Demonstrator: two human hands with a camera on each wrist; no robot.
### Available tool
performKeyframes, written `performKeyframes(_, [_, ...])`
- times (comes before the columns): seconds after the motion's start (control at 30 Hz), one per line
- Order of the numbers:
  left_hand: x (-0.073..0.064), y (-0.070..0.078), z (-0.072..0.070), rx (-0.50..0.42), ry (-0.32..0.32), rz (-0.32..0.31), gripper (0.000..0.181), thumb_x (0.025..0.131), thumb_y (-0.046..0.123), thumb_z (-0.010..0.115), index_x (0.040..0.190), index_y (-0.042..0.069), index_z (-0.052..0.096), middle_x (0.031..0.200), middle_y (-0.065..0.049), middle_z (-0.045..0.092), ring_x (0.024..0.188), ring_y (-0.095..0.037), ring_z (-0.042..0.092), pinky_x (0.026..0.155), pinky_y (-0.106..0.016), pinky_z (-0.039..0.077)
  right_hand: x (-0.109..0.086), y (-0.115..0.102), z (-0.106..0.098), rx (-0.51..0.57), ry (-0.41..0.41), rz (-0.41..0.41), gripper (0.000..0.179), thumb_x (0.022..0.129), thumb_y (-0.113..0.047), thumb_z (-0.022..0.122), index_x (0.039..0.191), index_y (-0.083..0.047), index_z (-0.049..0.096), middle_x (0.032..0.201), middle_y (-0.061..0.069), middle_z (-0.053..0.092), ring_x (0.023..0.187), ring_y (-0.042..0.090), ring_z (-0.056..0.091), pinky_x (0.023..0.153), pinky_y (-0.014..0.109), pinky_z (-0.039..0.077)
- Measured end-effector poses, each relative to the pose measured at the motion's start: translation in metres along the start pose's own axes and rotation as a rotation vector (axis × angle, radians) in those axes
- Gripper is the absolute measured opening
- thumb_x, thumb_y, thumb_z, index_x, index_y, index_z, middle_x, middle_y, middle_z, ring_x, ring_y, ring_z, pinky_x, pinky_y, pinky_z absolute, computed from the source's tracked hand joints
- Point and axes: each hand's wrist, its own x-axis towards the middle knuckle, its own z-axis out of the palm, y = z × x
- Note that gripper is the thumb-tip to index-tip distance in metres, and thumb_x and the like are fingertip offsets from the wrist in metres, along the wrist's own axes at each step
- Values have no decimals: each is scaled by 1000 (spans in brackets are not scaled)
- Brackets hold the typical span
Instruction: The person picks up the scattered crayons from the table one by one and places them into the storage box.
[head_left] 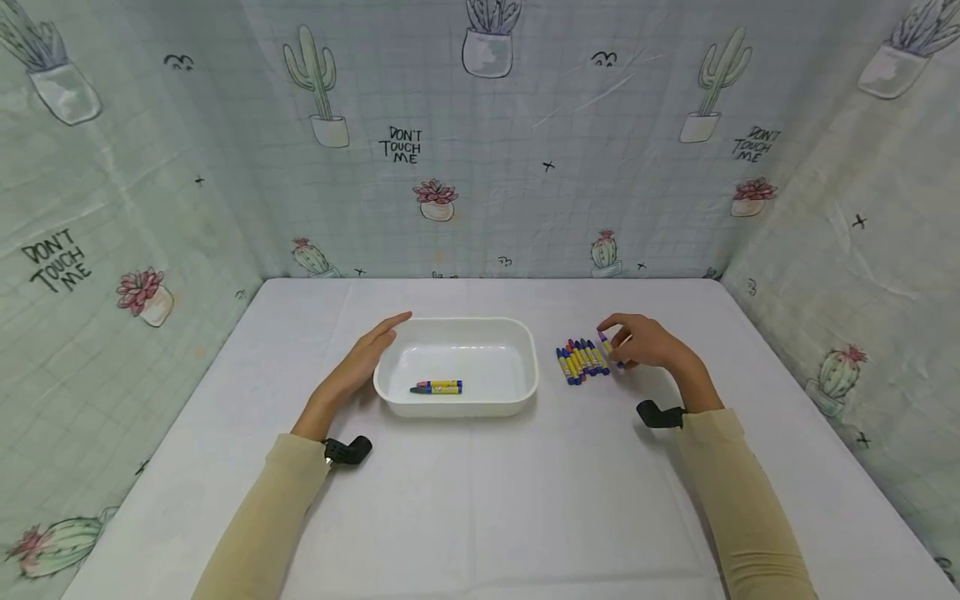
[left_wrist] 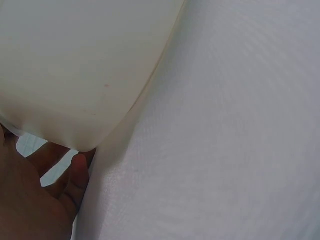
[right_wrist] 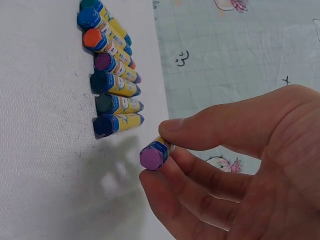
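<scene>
A purple crayon (right_wrist: 151, 156) in a yellow and blue wrapper is pinched between the thumb and fingers of my right hand (head_left: 643, 340), just right of a row of crayons (head_left: 581, 360). In the right wrist view its hexagonal end faces the camera, above the cloth. My left hand (head_left: 367, 357) rests against the left side of a white rectangular tray (head_left: 456, 409), fingers along its wall and rim. Two crayons (head_left: 438, 387), one pinkish and one dark green, lie side by side inside the tray. The left wrist view shows the fingertips at the tray's outer wall (left_wrist: 75, 100).
A white cloth (head_left: 480, 500) covers the table. Behind and on both sides hangs a curtain (head_left: 525, 167) printed with cacti and lettering. The crayon row lies close to the tray's right side. A black wrist device (head_left: 348, 451) sits on each arm.
</scene>
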Motion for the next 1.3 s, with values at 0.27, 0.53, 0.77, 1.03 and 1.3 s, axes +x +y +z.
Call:
performKeyframes(0.27, [3,3,2,4,-2,6,49,114,32,29,163,31,33,170,-3,32,156,-30,31,129,-57,22,-5,-1,-1,17,0,-4,56,95,-6,67,148,-2,49,124,29,62,97,31,67,80,40,65])
performKeyframes(0.53, [1,2,2,-4,3,4,49,114,34,29,163,31,33,170,-5,31,157,-32,30,129,-59,20,-4,-16,-4,-11,0,-62,53,95,-3,65,146,0,51,123,30,63,96,32,68,79,41,65])
performKeyframes(0.77, [2,1,3,0,14,0,49,114,33,29,163,31,33,170,-4,31,158,-31,29,129,-59,19,2,-32,-10,-36,-11,-73,53,95,-3,64,146,-2,51,126,29,63,99,33,69,81,41,65])
performKeyframes(1.03, [2,1,1,2,23,2,48,114,34,29,162,32,34,170,-2,32,158,-29,27,130,-57,18,10,-52,-15,-38,-21,-113,53,93,-2,64,145,-5,54,124,28,63,95,31,70,81,42,65])
performKeyframes(1.3, [0,-1,0,-9,10,1,48,114,38,29,162,35,35,169,-3,33,158,-30,28,129,-60,17,17,-66,-12,-36,-58,-157,52,93,-2,63,144,-8,55,125,25,63,100,32,70,85,46,64])
